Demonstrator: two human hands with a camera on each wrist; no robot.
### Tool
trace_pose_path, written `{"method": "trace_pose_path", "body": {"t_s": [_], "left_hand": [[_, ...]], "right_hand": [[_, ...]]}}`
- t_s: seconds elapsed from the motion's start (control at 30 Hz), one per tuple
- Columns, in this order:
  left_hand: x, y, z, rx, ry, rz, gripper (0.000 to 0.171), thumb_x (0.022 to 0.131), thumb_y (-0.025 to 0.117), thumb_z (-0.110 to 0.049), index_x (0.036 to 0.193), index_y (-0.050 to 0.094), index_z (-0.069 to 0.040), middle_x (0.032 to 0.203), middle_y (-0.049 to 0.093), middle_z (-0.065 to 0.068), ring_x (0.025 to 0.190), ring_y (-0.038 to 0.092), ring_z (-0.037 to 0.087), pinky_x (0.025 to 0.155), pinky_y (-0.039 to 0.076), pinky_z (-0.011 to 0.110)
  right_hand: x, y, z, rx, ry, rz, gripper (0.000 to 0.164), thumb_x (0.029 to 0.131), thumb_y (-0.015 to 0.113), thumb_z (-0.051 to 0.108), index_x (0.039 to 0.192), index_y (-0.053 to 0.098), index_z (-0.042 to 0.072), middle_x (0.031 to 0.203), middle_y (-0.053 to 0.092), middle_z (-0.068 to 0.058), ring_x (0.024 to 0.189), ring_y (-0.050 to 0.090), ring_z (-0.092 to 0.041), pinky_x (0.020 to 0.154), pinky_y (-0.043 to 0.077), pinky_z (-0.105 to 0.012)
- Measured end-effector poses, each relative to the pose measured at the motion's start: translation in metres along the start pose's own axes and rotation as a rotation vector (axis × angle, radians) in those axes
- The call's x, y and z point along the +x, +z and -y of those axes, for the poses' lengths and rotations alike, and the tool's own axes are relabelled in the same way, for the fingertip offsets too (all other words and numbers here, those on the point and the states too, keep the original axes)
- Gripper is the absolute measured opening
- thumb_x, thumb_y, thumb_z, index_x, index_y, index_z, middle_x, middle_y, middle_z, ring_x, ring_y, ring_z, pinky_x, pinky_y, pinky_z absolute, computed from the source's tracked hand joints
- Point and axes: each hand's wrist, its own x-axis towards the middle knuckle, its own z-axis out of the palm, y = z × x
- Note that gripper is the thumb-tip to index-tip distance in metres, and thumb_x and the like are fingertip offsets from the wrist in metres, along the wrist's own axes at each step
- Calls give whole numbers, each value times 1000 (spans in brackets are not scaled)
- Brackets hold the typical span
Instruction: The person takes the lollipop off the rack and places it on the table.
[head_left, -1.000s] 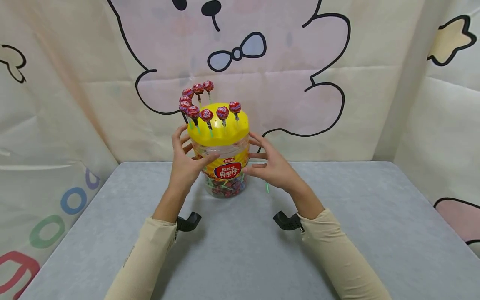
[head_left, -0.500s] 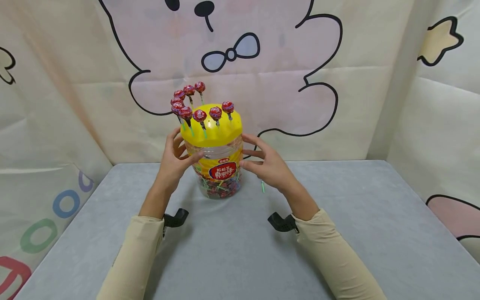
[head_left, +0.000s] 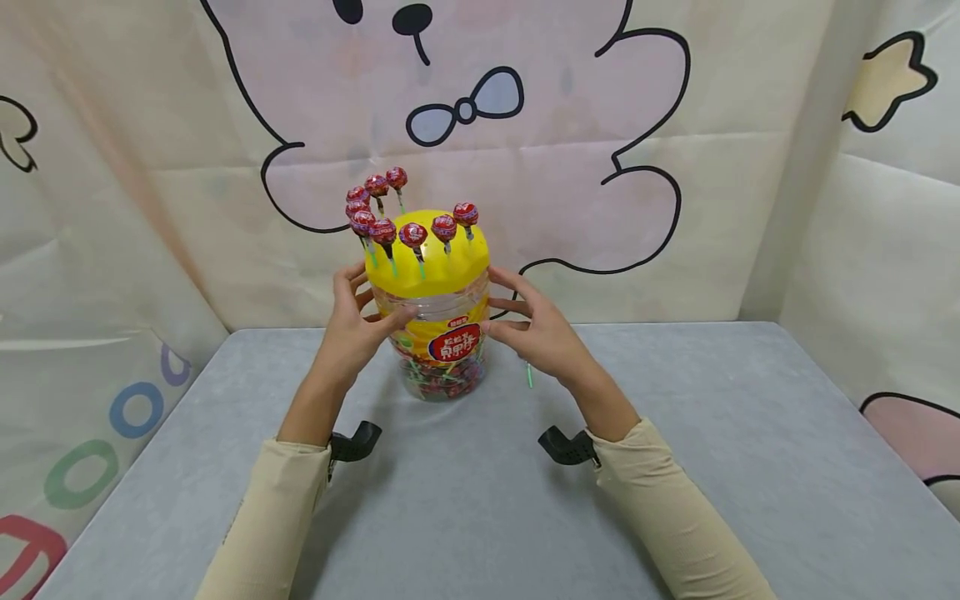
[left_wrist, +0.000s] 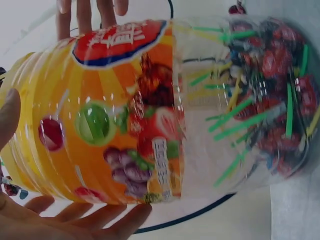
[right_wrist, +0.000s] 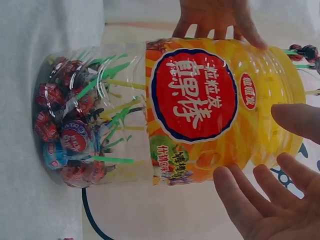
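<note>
A clear plastic jar (head_left: pixel 442 379) with a yellow fruit label stands upright on the table, full of wrapped lollipops (left_wrist: pixel 275 62) with green and yellow sticks low inside. On top is a domed yellow lid (head_left: pixel 427 271). Several red-wrapped lollipops (head_left: pixel 413 236) stand by their sticks in the lid, along its left and front edge. My left hand (head_left: pixel 356 325) grips the jar's left side just under the lid, thumb across the front. My right hand (head_left: pixel 543 333) holds the opposite side, its fingers (right_wrist: pixel 240 192) spread along the label.
A green lollipop stick (head_left: pixel 529 375) lies on the grey table (head_left: pixel 465 500) beside my right hand, its head hidden behind the hand. Behind the table hangs a printed cloth backdrop (head_left: pixel 570 200), close to the jar.
The jar has turned slightly between my hands, its label and front lollipops shifting to the right relative to the jar. The head view has also swung a little. Both hands stay on the jar.
</note>
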Motion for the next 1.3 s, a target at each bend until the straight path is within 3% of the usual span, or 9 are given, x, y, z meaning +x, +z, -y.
{"method": "trace_pose_path", "body": {"t_s": [0.27,0.53,0.67,0.93,1.1,1.2,1.3], "left_hand": [[0,-9,1,4,14,-33,81,90,74,-32,150,22,-18,158,26,7,143,34,32,115,34,54],[5,-10,7,-110,39,-2,83,93,71,-24,157,17,-31,163,24,5,148,29,32,118,31,57],[6,-9,9,-140,37,26,83,94,69,-24,157,16,-35,163,26,5,146,33,32,117,33,58],[-3,-7,-2,-70,15,3,86,92,71,-29,154,12,-34,162,23,6,147,29,32,115,34,61],[-9,-4,-7,-32,-29,-20,88,90,74,-33,152,11,-33,162,19,8,147,27,33,114,35,62],[-9,-3,-7,-30,-49,-26,91,89,75,-33,152,10,-33,162,18,9,147,26,34,114,35,61],[-7,-2,-7,-36,-47,-19,95,87,77,-33,151,7,-34,162,15,8,147,25,34,114,35,61]], "right_hand": [[2,2,-1,-10,-12,-17,69,95,66,14,154,34,28,159,34,2,136,50,-27,106,49,-48],[-3,6,12,-32,4,-31,70,96,66,16,154,30,35,158,36,-3,134,51,-29,106,49,-48],[-4,7,15,-30,10,-32,72,96,65,15,154,29,39,158,34,-2,135,51,-30,107,48,-48],[0,11,12,-69,9,-42,78,95,66,16,154,25,45,159,34,1,136,50,-27,105,50,-46],[2,9,6,-90,-20,-21,79,96,66,16,156,22,41,161,33,-2,138,48,-30,106,49,-49],[6,2,9,-139,-27,-22,71,98,62,19,156,25,36,158,36,-6,137,48,-33,108,47,-51],[13,-7,20,-212,-66,-82,61,101,59,25,153,31,35,152,45,-8,133,53,-32,108,46,-51]]}}
